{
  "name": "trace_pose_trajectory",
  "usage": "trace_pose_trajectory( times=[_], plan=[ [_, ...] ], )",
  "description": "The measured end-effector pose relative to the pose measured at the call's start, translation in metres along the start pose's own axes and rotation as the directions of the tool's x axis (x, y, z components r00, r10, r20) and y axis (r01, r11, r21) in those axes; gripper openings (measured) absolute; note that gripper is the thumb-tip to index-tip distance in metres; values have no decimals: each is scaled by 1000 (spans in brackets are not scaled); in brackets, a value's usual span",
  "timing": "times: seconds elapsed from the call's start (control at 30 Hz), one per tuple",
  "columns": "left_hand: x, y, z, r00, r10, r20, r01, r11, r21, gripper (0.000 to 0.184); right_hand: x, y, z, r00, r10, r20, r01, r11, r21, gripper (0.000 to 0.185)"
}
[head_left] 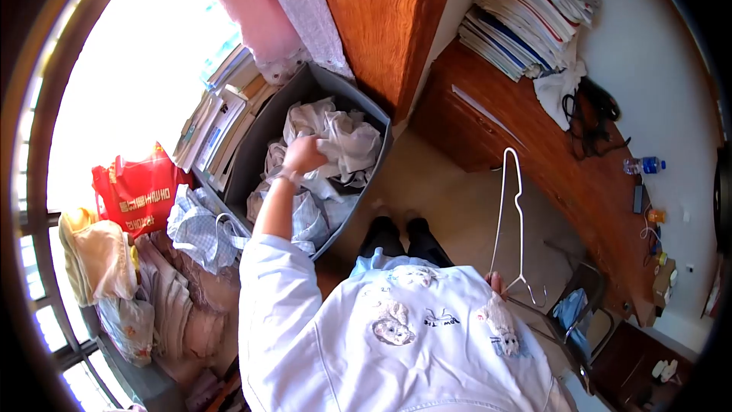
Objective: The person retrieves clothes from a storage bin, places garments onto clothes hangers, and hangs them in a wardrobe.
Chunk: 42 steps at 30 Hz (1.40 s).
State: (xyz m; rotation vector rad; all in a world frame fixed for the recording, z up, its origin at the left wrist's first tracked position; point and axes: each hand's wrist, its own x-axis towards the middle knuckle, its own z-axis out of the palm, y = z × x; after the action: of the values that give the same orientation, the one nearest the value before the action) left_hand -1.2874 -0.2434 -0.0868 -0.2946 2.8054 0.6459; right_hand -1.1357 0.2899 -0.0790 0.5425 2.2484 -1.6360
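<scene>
My left hand [306,154] reaches down into a grey fabric storage box [387,137]. Its fingers are closed on crumpled white cloth [347,141], and part of them is hidden from above. Around it in the box lie more rumpled white and pale garments, some of them checked [307,217]. At my right side, my right hand [498,283] grips a white clothes hanger [521,214] near its hook end. Nothing hangs on the hanger, and most of that hand is hidden behind my sleeve.
Books [217,133] are stacked left of the box, beside a red bag [137,191] and folded clothes [99,252]. A wooden cabinet [381,15] stands ahead. Along the right runs a wooden desk [534,152] with papers, cables and a bottle [644,165]. A folding chair [591,278] is behind the hanger.
</scene>
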Motion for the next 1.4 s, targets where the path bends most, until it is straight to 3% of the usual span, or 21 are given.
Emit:
trace_pose_trajectory(
  times=[0.03,0.1,0.13,0.2,0.23,0.33,0.43,0.6,0.7,0.73,0.8,0.83,0.87,0.9,0.93,1.07,1.17,1.3,1.37,1.4],
  plan=[
    [-22,1,-16,998,-38,-40,33,993,-112,35,13,-6,-2,999,10,45,-9,1000,-8,37],
    [-59,6,-50,985,-154,82,160,985,-67,37,36,-9,-4,994,1,109,-9,997,76,34],
    [-77,3,-60,983,-161,88,172,976,-133,36,45,-8,-3,993,-2,117,-7,997,74,34],
    [-106,-34,-44,982,-177,-67,107,810,-576,29,60,-10,-6,986,-96,137,87,993,74,31],
    [-119,-19,-66,976,-201,-83,100,755,-648,25,65,-14,-5,979,-116,169,102,991,87,30],
    [-149,-9,-105,914,-259,-311,-11,751,-660,18,75,-23,-4,946,-185,265,188,982,15,33],
    [-173,4,-136,813,-382,-439,-76,677,-732,19,81,-30,-2,943,-192,272,199,980,3,29],
    [-176,36,-168,745,-257,-616,-233,765,-601,23,100,-26,-8,921,-215,326,243,969,-47,29],
    [-148,50,-173,842,-46,-538,-234,867,-440,33,107,-33,-6,899,-239,368,261,965,-11,26],
    [-133,43,-153,791,-22,-611,-298,859,-416,31,109,-34,-5,879,-255,402,271,962,19,25],
    [-113,36,-130,923,-109,-370,-112,842,-527,29,108,-40,-2,879,-266,397,281,959,20,25],
    [-105,24,-110,907,-153,-391,-22,913,-407,29,108,-42,0,884,-275,379,288,957,24,24],
    [-104,17,-92,879,-206,-430,185,979,-91,33,106,-43,0,882,-278,381,291,956,25,24],
    [-104,3,-70,868,-207,-451,315,932,178,34,104,-43,-2,889,-282,361,293,956,23,24],
    [-107,-9,-50,847,-290,-446,411,888,204,30,101,-42,-5,897,-283,340,294,956,21,25],
    [-147,-47,-32,649,-355,-673,523,850,56,28,97,-17,-34,918,-312,244,346,931,-113,25],
    [-181,-66,-42,425,-448,-786,599,791,-127,28,90,-5,-44,936,-287,203,316,940,-132,25],
    [-188,-94,-33,381,-484,-788,649,747,-146,28,83,-3,-35,965,-211,158,223,973,-59,25],
    [-163,-87,-33,295,-467,-834,638,746,-192,30,88,4,-28,964,-205,171,204,979,19,25],
    [-151,-79,-35,299,-398,-867,598,786,-154,32,86,2,-27,965,-197,176,198,980,9,25]
  ],
)
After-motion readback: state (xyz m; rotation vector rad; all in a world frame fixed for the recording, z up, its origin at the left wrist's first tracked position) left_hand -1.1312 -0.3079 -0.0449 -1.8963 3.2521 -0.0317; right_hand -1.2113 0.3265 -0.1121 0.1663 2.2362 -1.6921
